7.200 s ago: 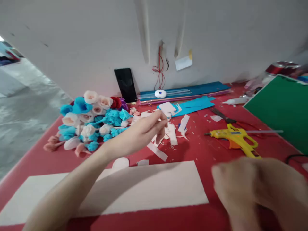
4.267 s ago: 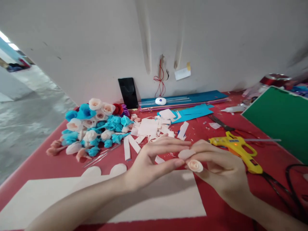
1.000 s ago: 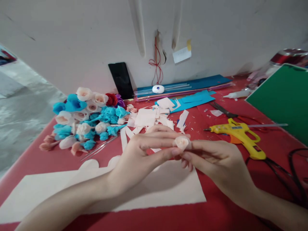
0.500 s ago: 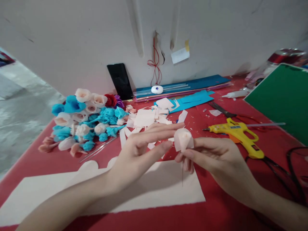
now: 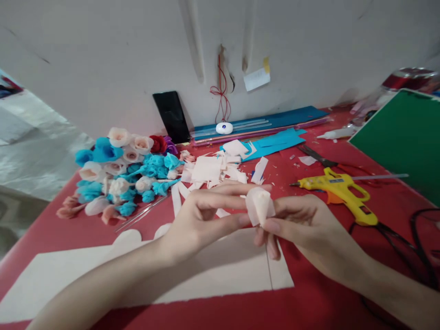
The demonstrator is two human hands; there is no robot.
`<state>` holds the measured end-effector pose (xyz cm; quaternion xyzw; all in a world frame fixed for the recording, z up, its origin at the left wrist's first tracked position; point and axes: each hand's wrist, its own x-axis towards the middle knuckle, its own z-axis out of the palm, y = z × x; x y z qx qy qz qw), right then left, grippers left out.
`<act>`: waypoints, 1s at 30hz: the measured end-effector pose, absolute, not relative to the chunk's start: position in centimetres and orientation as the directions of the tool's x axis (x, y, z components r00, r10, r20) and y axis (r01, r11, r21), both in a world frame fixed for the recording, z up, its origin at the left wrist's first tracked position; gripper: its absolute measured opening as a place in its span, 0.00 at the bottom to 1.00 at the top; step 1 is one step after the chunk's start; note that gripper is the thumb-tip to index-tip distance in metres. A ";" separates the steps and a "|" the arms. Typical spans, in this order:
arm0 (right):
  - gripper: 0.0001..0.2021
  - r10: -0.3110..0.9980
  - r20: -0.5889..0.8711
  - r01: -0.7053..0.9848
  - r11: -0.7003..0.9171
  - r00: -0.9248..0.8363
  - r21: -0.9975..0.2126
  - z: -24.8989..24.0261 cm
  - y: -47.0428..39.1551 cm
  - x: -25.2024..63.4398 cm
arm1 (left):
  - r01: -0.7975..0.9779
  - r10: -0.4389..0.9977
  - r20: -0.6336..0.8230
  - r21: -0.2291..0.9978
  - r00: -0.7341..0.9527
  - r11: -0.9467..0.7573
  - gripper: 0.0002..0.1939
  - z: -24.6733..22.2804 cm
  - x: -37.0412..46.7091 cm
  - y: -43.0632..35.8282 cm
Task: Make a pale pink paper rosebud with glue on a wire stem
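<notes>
Both hands meet over the red table (image 5: 302,293) around a small pale pink paper rose (image 5: 258,205). My right hand (image 5: 302,224) pinches the rose at its base, and a thin wire stem (image 5: 268,266) hangs down from it. My left hand (image 5: 209,213) touches the rose's outer petal with thumb and forefinger. Under both hands lies a large pale pink paper sheet (image 5: 137,279) with scalloped cut-outs at its far edge.
A heap of finished blue, pink and red paper roses (image 5: 123,176) lies at the left. Pink paper scraps (image 5: 213,172) sit behind my hands. A yellow glue gun (image 5: 340,192), scissors (image 5: 318,158), blue paper (image 5: 271,144) and a green board (image 5: 402,137) are to the right.
The rose has turned in my fingers, so its side faces me instead of its open top. My left fingers have closed onto the outer petal. The wire stem now shows below.
</notes>
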<state>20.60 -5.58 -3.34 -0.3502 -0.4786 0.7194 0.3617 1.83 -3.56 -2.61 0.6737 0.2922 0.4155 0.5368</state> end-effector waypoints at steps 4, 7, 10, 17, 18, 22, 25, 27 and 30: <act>0.07 0.852 -0.166 -0.180 -0.288 -0.497 -0.941 -3.3 -5.5 20.5 | -0.039 0.846 0.218 0.973 0.486 -0.228 0.10 -2.4 1.9 -3.6; 0.06 0.853 -0.172 -0.185 -0.296 -0.493 -0.937 -3.2 -5.5 20.3 | -0.043 0.847 0.212 0.975 0.487 -0.219 0.11 -2.4 2.0 -3.7; 0.06 0.849 -0.171 -0.192 -0.301 -0.500 -0.934 -3.2 -5.5 20.3 | -0.038 0.852 0.204 0.976 0.482 -0.213 0.11 -2.5 2.0 -3.7; 0.07 0.842 -0.179 -0.150 -0.292 -0.509 -0.944 -3.0 -5.4 20.3 | -0.034 0.852 0.242 0.966 0.465 -0.256 0.12 -2.4 1.8 -3.6; 0.07 0.841 -0.183 -0.141 -0.291 -0.510 -0.946 -2.9 -5.4 20.2 | -0.048 0.854 0.253 0.964 0.455 -0.260 0.12 -2.5 1.8 -3.6; 0.08 0.832 -0.198 -0.091 -0.284 -0.518 -0.955 -3.0 -5.3 20.1 | -0.096 0.867 0.316 0.948 0.386 -0.304 0.11 -2.7 1.7 -3.5; 0.08 0.833 -0.189 -0.081 -0.268 -0.520 -0.960 -3.0 -5.4 20.3 | -0.143 0.867 0.395 0.919 0.305 -0.368 0.07 -2.9 1.6 -3.2; 0.09 0.835 -0.189 -0.087 -0.271 -0.518 -0.959 -3.0 -5.4 20.4 | -0.178 0.874 0.390 0.919 0.289 -0.351 0.09 -2.9 1.4 -2.9; 0.09 0.827 -0.193 -0.103 -0.287 -0.528 -0.952 -3.1 -5.4 20.5 | -0.166 0.827 0.324 0.946 0.459 -0.278 0.13 -2.7 1.0 -2.4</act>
